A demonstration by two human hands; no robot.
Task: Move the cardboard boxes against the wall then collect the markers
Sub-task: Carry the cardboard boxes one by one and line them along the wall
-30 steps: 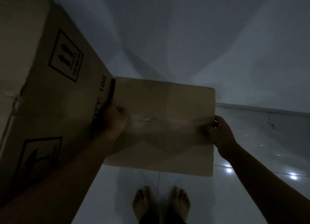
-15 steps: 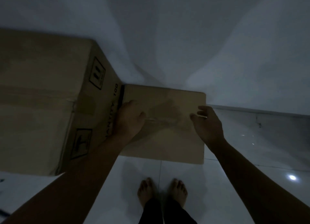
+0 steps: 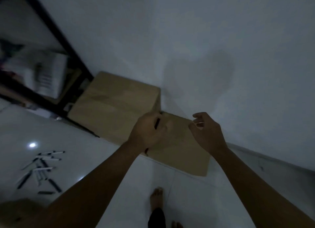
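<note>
Cardboard boxes, large and small, are set against the wall. A dark marker is pinched upright in the left hand; the right hand is held spread. Markers, blurred, are scattered across the floor.

boxes against wall, markers seemingly left

Right hand now off box.
</note>
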